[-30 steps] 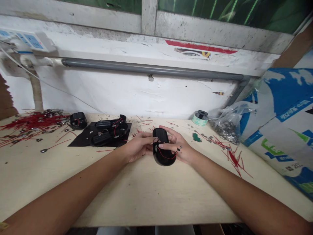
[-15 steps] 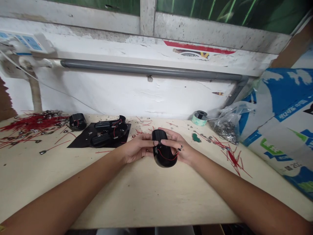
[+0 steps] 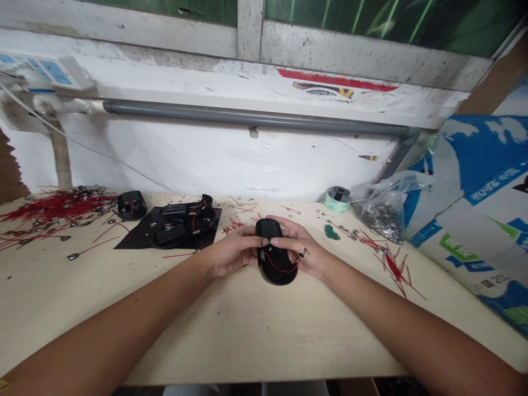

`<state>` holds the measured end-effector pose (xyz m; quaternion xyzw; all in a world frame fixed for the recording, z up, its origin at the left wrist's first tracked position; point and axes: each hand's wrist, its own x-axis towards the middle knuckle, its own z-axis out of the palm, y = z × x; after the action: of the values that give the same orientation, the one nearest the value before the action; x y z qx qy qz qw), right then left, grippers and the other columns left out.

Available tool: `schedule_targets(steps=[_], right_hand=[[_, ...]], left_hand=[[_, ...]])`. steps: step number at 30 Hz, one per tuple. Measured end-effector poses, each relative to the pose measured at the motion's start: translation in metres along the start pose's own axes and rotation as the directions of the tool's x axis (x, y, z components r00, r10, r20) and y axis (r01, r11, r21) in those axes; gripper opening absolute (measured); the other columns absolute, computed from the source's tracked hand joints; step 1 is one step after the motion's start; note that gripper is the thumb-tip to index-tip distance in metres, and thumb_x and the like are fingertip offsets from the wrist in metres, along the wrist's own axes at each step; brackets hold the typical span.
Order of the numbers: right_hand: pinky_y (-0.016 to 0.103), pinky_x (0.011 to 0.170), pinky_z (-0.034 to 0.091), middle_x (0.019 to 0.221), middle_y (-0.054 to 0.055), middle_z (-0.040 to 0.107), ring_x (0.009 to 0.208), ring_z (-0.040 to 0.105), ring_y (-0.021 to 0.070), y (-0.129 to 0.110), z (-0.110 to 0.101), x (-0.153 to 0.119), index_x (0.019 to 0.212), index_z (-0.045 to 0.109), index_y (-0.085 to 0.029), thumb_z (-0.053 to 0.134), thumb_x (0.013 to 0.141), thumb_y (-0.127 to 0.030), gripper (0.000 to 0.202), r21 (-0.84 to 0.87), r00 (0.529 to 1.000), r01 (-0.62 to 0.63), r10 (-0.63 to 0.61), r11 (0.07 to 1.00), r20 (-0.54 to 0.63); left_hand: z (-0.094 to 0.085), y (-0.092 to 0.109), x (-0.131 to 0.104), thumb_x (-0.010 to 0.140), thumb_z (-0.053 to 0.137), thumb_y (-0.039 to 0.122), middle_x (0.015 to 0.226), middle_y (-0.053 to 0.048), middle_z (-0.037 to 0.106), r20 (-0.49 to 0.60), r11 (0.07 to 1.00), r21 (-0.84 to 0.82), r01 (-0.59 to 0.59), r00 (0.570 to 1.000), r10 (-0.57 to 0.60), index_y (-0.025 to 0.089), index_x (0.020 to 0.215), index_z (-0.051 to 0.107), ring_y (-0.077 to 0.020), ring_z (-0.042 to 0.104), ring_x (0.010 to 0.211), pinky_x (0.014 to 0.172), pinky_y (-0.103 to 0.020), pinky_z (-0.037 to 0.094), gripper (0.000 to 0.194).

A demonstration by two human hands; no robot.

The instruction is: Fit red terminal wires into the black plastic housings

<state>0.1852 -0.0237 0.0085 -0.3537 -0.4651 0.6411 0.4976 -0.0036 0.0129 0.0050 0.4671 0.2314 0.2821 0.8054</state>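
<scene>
Both hands grip one black plastic housing (image 3: 277,268), rounded at its near end, ribbed at its far end and held just above the table. A thin red wire runs across it to a small metal piece (image 3: 304,253) at its right edge. My left hand (image 3: 237,248) closes on its left side, thumb on the face. From the right, my right hand (image 3: 303,245) wraps it, and its thumb tip meets the left thumb near the middle. Something small and shiny shows at the thumb tips, too small to name. The fingers behind the housing are partly hidden.
Similar black housings (image 3: 175,234) lie on a black sheet (image 3: 134,237) at the left, another (image 3: 131,205) beside it. Red wires with metal tabs (image 3: 61,208) pile up far left. A tape roll (image 3: 337,199), a plastic bag of metal parts (image 3: 381,212) and a large box (image 3: 487,220) stand right.
The housing has tilted very slightly, its rounded near end shifting a little down and left. Both hands keep the same grip, with the thumbs still together on its face.
</scene>
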Motion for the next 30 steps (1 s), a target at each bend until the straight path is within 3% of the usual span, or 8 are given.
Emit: schedule_targets(steps=[10,16,19,21,23,24,27,30], right_hand=[[0.033,0.080,0.055,0.109,0.006,0.073,0.097,0.069,0.0220,-0.003,0.003,-0.001,0.123,0.062,-0.023,0.085,0.061,-0.020,0.066,-0.011,1.000,-0.002,0.002,1.000,-0.017],[0.031,0.075,0.058,0.109,0.006,0.073,0.089,0.070,0.0204,-0.001,0.000,0.001,0.122,0.064,-0.022,0.083,0.066,-0.023,0.059,0.089,1.000,-0.019,0.019,0.996,0.003],[0.027,0.054,0.055,0.094,0.005,0.074,0.070,0.068,0.0174,0.002,-0.005,0.004,0.116,0.066,-0.022,0.080,0.067,-0.026,0.051,0.116,0.997,-0.014,0.023,0.993,-0.075],[0.021,0.037,0.043,0.074,0.001,0.070,0.048,0.058,0.0119,0.003,-0.008,0.005,0.118,0.065,-0.022,0.081,0.067,-0.027,0.054,0.094,0.987,-0.018,0.033,0.995,-0.158],[0.018,0.029,0.031,0.056,-0.005,0.061,0.034,0.045,0.0076,0.004,-0.008,0.005,0.123,0.062,-0.021,0.081,0.067,-0.027,0.060,0.053,0.976,-0.015,0.026,0.998,-0.218],[0.018,0.028,0.027,0.050,-0.008,0.057,0.031,0.040,0.0067,0.004,-0.008,0.005,0.126,0.061,-0.020,0.082,0.066,-0.028,0.063,0.032,0.972,-0.003,0.010,0.999,-0.235],[0.018,0.025,0.027,0.044,-0.011,0.051,0.027,0.039,0.0070,0.007,-0.006,0.004,0.127,0.060,-0.017,0.083,0.065,-0.030,0.067,-0.023,0.965,0.065,-0.069,0.998,-0.254],[0.018,0.023,0.028,0.049,-0.011,0.055,0.026,0.040,0.0068,0.009,-0.005,0.004,0.126,0.060,-0.016,0.082,0.066,-0.031,0.066,-0.086,0.960,0.111,-0.129,0.990,-0.247]], left_hand=[[0.006,0.000,-0.001,0.070,0.084,0.021,0.085,-0.006,0.069,0.000,0.998,0.027,-0.060,0.998,0.060,0.011,0.096,0.070,-0.0125,0.064,0.074,0.071,-0.025,0.053,0.031],[0.002,0.002,0.000,0.075,0.079,0.022,0.092,-0.008,0.070,0.012,0.998,-0.027,-0.055,0.998,0.056,0.012,0.102,0.068,-0.0154,0.067,0.081,0.078,-0.028,0.054,0.031],[0.000,0.006,0.002,0.075,0.078,0.024,0.094,-0.007,0.068,-0.128,0.992,-0.043,-0.116,0.986,0.110,0.015,0.104,0.065,-0.0157,0.067,0.078,0.073,-0.028,0.054,0.033],[-0.001,0.007,0.002,0.075,0.077,0.027,0.093,-0.005,0.067,-0.255,0.975,0.047,-0.217,0.941,0.221,0.018,0.105,0.064,-0.0167,0.066,0.076,0.072,-0.031,0.055,0.034],[0.001,0.006,0.002,0.077,0.076,0.029,0.091,-0.004,0.067,-0.294,0.920,0.265,-0.289,0.884,0.362,0.019,0.101,0.065,-0.0176,0.066,0.076,0.073,-0.033,0.055,0.028],[0.002,0.004,0.001,0.078,0.075,0.029,0.090,-0.005,0.067,-0.261,0.865,0.395,-0.309,0.865,0.428,0.018,0.097,0.067,-0.0179,0.065,0.078,0.075,-0.033,0.054,0.024],[0.004,-0.003,0.000,0.078,0.074,0.025,0.094,-0.008,0.070,-0.060,0.636,0.689,-0.349,0.846,0.530,0.017,0.093,0.073,-0.0184,0.064,0.082,0.074,-0.030,0.051,0.017],[0.005,-0.007,0.000,0.082,0.070,0.023,0.090,-0.008,0.070,0.079,0.472,0.799,-0.372,0.843,0.532,0.019,0.091,0.076,-0.0172,0.062,0.076,0.069,-0.029,0.048,0.012]])
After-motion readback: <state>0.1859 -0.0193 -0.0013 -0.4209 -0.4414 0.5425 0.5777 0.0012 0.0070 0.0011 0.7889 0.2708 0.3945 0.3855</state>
